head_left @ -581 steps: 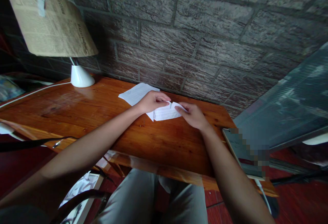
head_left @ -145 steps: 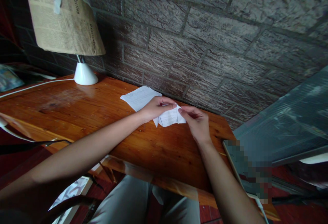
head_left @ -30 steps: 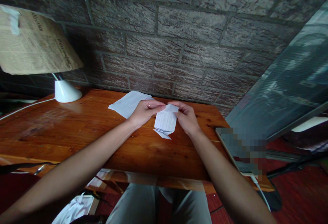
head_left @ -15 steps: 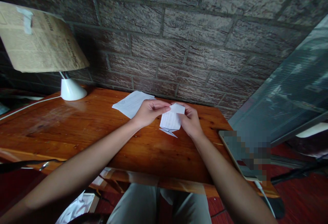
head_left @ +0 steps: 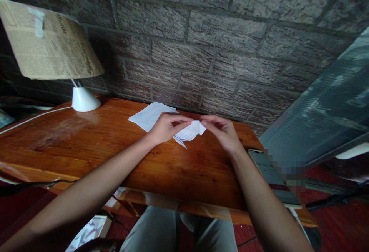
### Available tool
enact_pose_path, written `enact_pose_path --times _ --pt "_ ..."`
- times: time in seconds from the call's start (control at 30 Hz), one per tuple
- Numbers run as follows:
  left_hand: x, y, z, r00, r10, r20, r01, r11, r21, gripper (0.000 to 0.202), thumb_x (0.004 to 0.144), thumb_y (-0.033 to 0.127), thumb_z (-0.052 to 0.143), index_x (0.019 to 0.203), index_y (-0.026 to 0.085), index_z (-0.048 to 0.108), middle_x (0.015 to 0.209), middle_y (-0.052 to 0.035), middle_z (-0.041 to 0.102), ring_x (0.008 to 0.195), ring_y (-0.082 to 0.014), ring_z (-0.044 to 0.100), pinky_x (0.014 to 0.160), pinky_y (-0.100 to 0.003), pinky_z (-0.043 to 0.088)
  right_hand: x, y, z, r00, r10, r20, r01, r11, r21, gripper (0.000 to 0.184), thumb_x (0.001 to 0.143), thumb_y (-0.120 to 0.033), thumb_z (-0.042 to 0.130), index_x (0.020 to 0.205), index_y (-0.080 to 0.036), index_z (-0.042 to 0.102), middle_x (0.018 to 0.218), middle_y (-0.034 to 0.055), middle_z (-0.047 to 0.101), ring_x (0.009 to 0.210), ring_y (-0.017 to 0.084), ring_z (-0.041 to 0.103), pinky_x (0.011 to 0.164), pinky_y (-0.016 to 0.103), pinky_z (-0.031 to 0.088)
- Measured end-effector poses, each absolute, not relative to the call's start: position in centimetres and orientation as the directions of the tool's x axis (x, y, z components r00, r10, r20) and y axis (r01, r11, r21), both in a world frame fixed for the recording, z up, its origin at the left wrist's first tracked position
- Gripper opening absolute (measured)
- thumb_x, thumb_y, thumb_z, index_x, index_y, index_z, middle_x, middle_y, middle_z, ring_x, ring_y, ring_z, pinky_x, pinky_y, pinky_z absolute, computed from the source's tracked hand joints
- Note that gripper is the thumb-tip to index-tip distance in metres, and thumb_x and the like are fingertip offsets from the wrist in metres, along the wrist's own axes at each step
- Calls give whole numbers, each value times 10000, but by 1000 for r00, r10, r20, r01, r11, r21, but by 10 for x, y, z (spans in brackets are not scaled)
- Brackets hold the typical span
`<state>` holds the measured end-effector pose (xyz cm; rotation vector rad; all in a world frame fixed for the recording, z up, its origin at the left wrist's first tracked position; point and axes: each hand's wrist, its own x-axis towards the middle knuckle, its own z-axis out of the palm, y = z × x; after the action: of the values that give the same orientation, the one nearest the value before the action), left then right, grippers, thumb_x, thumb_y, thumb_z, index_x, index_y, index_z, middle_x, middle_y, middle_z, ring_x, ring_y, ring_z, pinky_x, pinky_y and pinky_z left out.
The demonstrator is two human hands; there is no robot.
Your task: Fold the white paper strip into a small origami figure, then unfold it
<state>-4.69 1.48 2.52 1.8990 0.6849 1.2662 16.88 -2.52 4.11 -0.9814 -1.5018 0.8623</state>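
A small folded sheet of paper (head_left: 189,132) is held above the wooden table between my two hands. My left hand (head_left: 167,127) pinches its upper left part, thumb and fingers together. At the paper's upper right corner, my right hand (head_left: 223,131) has thumb and index finger closed on the tip. Pointed folded ends hang from the paper's lower left, partly hidden behind my left hand. Behind that hand lies a stack of white paper sheets (head_left: 150,113) with faint writing.
A lamp (head_left: 85,99) with a newsprint-patterned shade stands on the table (head_left: 86,144) at the left. Near the right edge a tablet (head_left: 266,171) has a white cable plugged in. A brick-patterned wall (head_left: 173,52) rises behind the table.
The folded paper has turned, its pointed ends swinging to the left. My right hand has shifted right, from the paper's side to its upper right corner.
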Motion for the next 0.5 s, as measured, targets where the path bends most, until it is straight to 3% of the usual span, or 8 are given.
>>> enact_pose_path --times 0.17,0.5 --pt "-47 13 25 405 739 538 19 -595 804 163 796 292 749 945 253 801 997 -51 777 940 -223 693 907 -313 492 159 -28 38 -152 916 371 115 390 -914 229 689 -376 833 866 -239 787 897 15 782 793 168 694 848 353 557" --pt "-45 13 24 403 740 539 17 -595 804 166 802 317 740 940 242 797 987 -52 776 928 -219 689 906 -321 491 159 -26 35 -123 913 389 144 405 -903 209 709 -380 819 848 -227 789 887 25 781 785 170 692 834 348 555"
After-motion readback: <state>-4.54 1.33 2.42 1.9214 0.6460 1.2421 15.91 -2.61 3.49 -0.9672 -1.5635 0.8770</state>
